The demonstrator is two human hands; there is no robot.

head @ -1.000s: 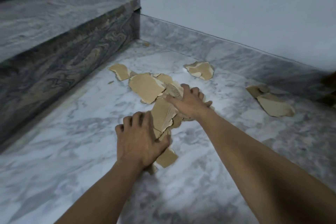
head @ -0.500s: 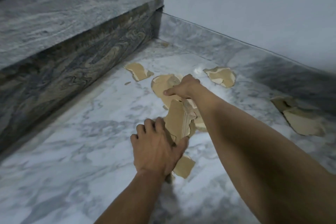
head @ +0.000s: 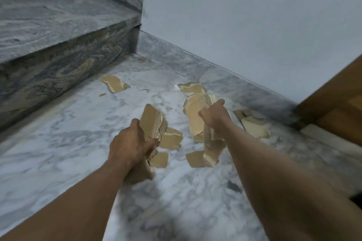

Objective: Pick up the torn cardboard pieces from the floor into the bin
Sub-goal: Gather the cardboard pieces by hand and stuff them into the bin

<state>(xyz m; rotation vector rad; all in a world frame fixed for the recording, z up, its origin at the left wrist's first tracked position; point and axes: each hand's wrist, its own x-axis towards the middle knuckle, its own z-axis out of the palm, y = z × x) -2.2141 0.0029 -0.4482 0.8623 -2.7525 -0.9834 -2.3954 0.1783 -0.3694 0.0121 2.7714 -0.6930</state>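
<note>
Torn brown cardboard pieces are in both hands and on the marble floor. My left hand grips a bunch of cardboard pieces lifted off the floor. My right hand grips another bunch of pieces, with more hanging below it. One loose piece lies near the step, another past my right hand, and another near the skirting on the right. No bin is in view.
A marble stair step rises on the left. A pale wall with a marble skirting runs behind. A wooden door or frame stands at the right edge.
Both hands have closed on cardboard and lifted it off the floor. The right hand has drawn back to the right with its bunch. The view has swung right, bringing in the wooden door.
</note>
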